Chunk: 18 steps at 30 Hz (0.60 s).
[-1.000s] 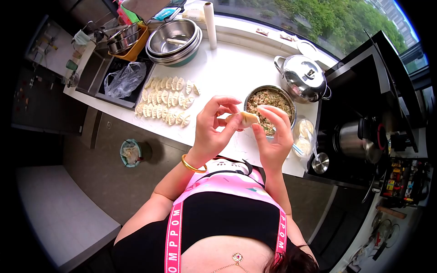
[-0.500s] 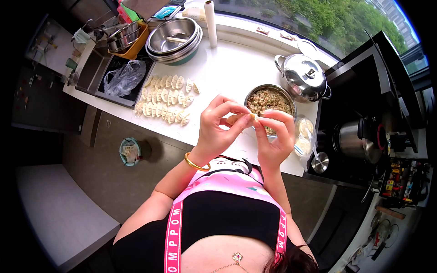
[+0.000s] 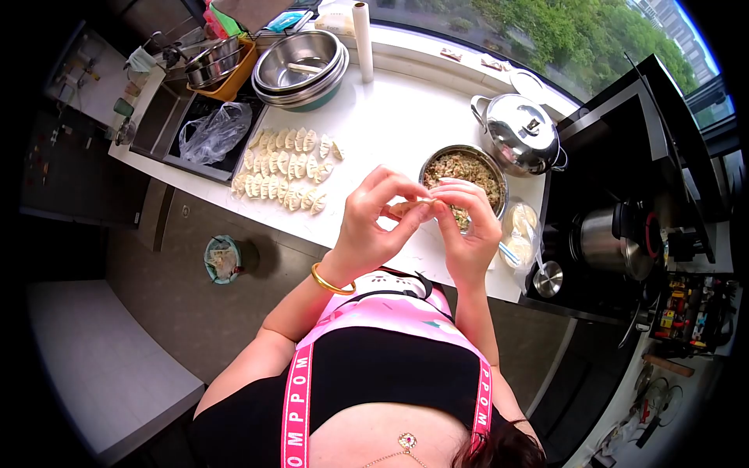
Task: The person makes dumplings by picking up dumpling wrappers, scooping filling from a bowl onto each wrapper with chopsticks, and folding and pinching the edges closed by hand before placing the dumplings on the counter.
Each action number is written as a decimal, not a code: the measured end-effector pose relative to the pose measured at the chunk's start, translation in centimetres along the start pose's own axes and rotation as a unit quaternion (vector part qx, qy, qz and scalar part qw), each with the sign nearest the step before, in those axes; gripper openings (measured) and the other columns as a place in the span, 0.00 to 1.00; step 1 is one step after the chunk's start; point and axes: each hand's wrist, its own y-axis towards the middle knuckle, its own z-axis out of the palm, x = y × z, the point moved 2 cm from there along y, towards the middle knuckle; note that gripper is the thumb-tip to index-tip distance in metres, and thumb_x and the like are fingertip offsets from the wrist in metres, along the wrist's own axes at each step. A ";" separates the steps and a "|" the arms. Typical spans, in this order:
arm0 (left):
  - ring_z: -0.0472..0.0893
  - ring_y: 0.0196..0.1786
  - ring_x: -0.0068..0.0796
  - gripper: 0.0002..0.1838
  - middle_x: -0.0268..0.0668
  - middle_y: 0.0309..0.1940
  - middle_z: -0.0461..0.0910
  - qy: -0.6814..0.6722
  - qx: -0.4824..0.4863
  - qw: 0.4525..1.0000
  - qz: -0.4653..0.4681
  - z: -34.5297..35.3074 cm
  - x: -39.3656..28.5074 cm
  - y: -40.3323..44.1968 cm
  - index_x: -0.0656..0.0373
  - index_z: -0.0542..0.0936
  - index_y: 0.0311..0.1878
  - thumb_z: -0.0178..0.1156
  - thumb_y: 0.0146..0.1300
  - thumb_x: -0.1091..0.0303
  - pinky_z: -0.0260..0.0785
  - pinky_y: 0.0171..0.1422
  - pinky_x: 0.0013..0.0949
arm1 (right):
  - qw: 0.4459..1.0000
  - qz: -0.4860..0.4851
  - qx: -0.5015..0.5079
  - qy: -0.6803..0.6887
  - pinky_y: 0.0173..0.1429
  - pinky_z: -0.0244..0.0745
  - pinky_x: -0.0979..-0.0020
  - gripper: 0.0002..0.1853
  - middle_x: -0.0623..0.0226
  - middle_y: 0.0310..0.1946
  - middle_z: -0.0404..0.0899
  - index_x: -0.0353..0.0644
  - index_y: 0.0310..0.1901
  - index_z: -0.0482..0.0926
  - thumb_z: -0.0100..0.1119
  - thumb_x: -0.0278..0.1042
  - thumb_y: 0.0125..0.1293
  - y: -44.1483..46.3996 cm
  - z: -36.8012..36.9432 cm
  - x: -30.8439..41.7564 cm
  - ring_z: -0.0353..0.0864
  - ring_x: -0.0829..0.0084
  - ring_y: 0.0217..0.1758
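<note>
Between the fingertips of both hands is a pale dumpling (image 3: 403,208), mostly hidden by the fingers. My left hand (image 3: 376,214) is closed on it, thumb against the bent fingers. From the other side my right hand (image 3: 466,226) pinches its edge with thumb and fingers. Just beyond the right hand stands a steel bowl of minced filling (image 3: 466,173). To the left, rows of pleated dumplings (image 3: 285,168) lie on the white counter (image 3: 382,117).
A bag of round wrappers (image 3: 521,234) lies right of the bowl, near a ladle (image 3: 548,278). Behind it sits a lidded steel pot (image 3: 524,132). Stacked bowls (image 3: 300,70) and a plastic bag (image 3: 216,134) are at the left. Another pot (image 3: 616,238) stands on the stove.
Both hands have moved slightly, and the right fingers have come closer to the left ones, covering more of the dumpling's edge. The rows on the counter look the same.
</note>
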 end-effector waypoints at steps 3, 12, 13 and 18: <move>0.81 0.38 0.24 0.13 0.36 0.37 0.75 0.022 -0.013 1.000 -0.017 0.0 0.3 -0.2 0.60 0.79 0.44 0.68 0.55 0.78 0.81 0.34 0.24 | 0.999 -0.006 -0.017 -0.036 0.52 0.72 0.65 0.06 0.65 0.34 0.83 0.39 0.34 0.82 0.67 0.21 0.55 -0.2 0.2 0.2 0.83 0.63 0.46; 0.80 0.39 0.23 0.18 0.36 0.37 0.76 -0.002 -0.002 1.000 -0.017 -0.2 0.3 -0.5 0.59 0.76 0.49 0.67 0.55 0.78 0.80 0.34 0.24 | 0.996 -0.017 -0.070 -0.051 0.53 0.73 0.66 0.06 0.61 0.35 0.83 0.38 0.38 0.81 0.66 0.23 0.58 -1.3 1.0 -0.1 0.82 0.62 0.46; 0.80 0.39 0.23 0.18 0.35 0.37 0.76 -0.022 0.005 0.999 -0.041 -0.4 0.5 -0.6 0.60 0.76 0.50 0.67 0.55 0.78 0.80 0.34 0.24 | 0.998 0.016 -0.058 -0.012 0.54 0.73 0.67 0.06 0.61 0.37 0.83 0.37 0.39 0.81 0.65 0.23 0.60 -1.1 0.9 -0.1 0.82 0.63 0.47; 0.80 0.40 0.21 0.19 0.35 0.37 0.75 -0.074 0.017 0.994 -0.085 -0.8 0.4 -0.5 0.61 0.74 0.52 0.64 0.57 0.79 0.81 0.36 0.24 | 0.984 0.133 -0.021 0.114 0.57 0.73 0.69 0.09 0.61 0.43 0.82 0.36 0.45 0.82 0.64 0.24 0.62 -0.8 0.8 0.6 0.81 0.67 0.49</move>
